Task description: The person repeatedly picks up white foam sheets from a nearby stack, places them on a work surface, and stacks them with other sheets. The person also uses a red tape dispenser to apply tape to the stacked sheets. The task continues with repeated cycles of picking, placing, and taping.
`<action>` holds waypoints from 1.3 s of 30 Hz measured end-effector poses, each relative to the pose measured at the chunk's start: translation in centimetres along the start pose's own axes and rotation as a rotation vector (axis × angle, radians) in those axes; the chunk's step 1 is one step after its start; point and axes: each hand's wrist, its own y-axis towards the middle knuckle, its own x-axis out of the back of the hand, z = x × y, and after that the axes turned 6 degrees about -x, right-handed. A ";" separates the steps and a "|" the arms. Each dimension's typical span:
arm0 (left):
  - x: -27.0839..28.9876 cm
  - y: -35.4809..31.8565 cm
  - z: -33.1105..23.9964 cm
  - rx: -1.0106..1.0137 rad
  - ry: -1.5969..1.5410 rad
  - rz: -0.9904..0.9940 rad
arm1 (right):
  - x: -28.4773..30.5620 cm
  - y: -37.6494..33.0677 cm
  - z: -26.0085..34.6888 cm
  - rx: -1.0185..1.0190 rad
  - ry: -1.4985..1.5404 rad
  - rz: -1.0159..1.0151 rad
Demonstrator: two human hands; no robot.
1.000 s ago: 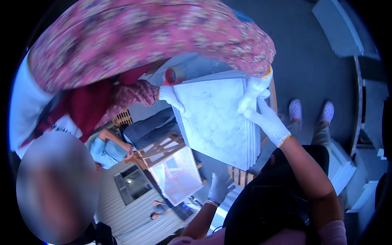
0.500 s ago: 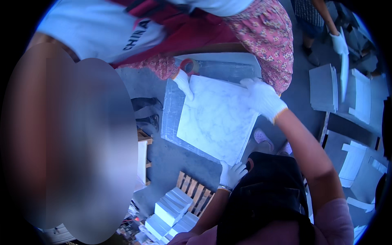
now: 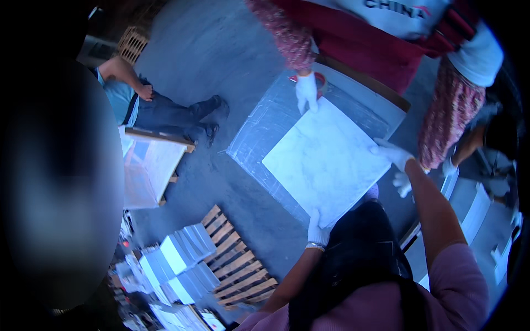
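Observation:
A square white marble-patterned tile (image 3: 326, 160) lies tilted in view over a scuffed grey work surface (image 3: 256, 138). My left hand (image 3: 317, 229), in a white knit glove, grips its near edge with the thumb on top; the fingers beneath are hidden. My right hand (image 3: 392, 154), gloved alike, holds the right corner, fingertips on the top face. A co-worker's gloved hand (image 3: 307, 94) touches the far corner, beside a red roll of tape (image 3: 321, 83). The co-worker's other gloved hand (image 3: 402, 183) is apart from the tile, near my right forearm.
A wooden pallet (image 3: 243, 265) stands at lower left with stacked grey-white boxes (image 3: 187, 248) next to it. Farther left are a wrapped crate (image 3: 152, 171) and a person (image 3: 160, 110). At right, white-edged stacks (image 3: 477, 212) stand near another person's arm.
The view has swung, so the co-worker shows farther right and the pallet more fully. The co-worker's second hand now shows. My right hand is now at the tile's right corner, fingers less spread over it.

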 end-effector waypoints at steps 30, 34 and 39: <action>-9.7 -5.9 -19.9 0.423 0.020 -0.208 | -1.4 -6.7 13.1 -0.418 -0.181 0.095; -9.0 -3.2 -23.7 0.496 0.018 -0.136 | -1.2 -3.8 16.7 -0.526 -0.345 0.211; -9.3 -2.6 -25.9 0.525 0.106 -0.066 | -1.3 -3.4 17.3 -0.574 -0.404 0.206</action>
